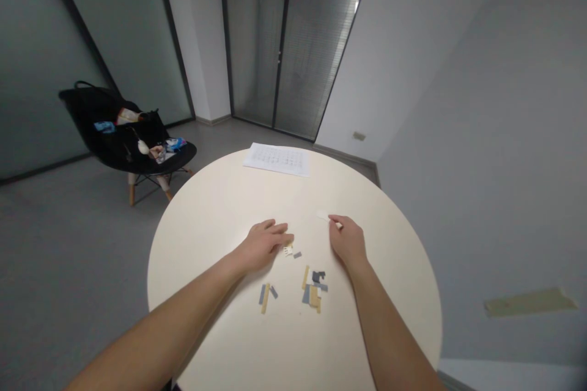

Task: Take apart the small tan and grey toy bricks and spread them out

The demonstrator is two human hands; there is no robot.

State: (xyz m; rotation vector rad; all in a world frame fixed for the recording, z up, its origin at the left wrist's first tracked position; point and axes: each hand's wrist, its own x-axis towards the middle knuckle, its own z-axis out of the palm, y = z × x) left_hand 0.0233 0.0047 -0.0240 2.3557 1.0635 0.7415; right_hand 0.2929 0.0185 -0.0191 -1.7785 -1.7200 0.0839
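White and thin, a flat slip [321, 215] lies nearly lost against the pale round table [197, 232], in front of the right hand [350, 238], whose thumb and forefinger appear to pinch its near end. Because it blends in, feeling for the edge should serve better than looking, and a light pinch should keep it from bending. The left hand [266, 244] is loosely spread and seems to grasp nothing; its fingertips are at a white toothed piece [288, 251], though contact is unclear. Steadying that piece from its solid side would likely spare the narrow teeth. Just beside it is a small grey piece [298, 255]. Nearer the body, a tan strip [265, 299] and a dark notched piece [318, 276] lie in separate clusters, best left clear of both forearms.
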